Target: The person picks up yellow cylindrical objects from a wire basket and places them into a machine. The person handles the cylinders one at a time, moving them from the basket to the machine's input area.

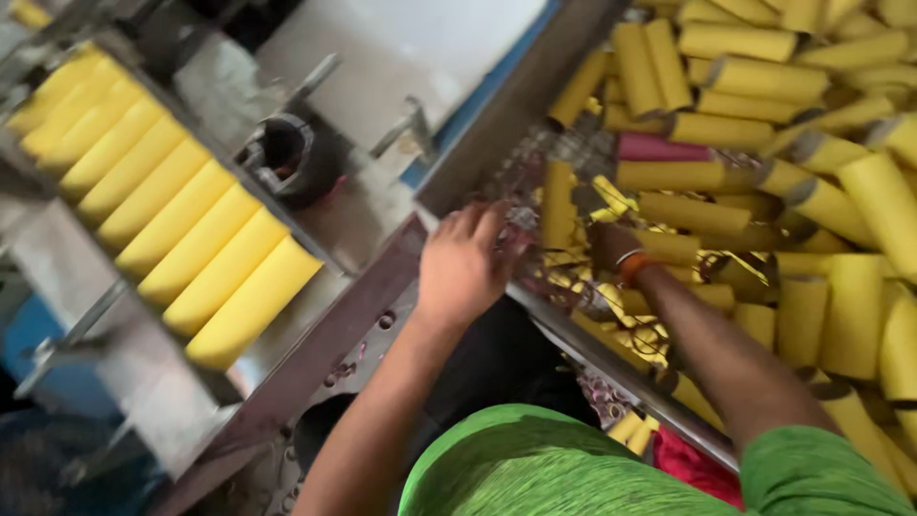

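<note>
Grip detail: my left hand (461,266), fingers spread, rests on the bin's metal rim (573,330), while my right hand (611,250) is buried among yellow tubes (693,212) beyond it, closure untellable; tangled thread there could snag fingers.

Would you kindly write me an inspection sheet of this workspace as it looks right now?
Surface: grey metal frame with bolts, between a tray and a bin.
Job's things: loose yellow tubes heaped in the bin; one pink tube among them.
Clutter: tangled thread at the bin's edge.
Grips: left hand on the bin's rim; right hand down among the tubes, grip hidden.
Cables: nothing seen.
Surroundings: row of yellow tubes side by side on the tray; dark round socket.
</note>
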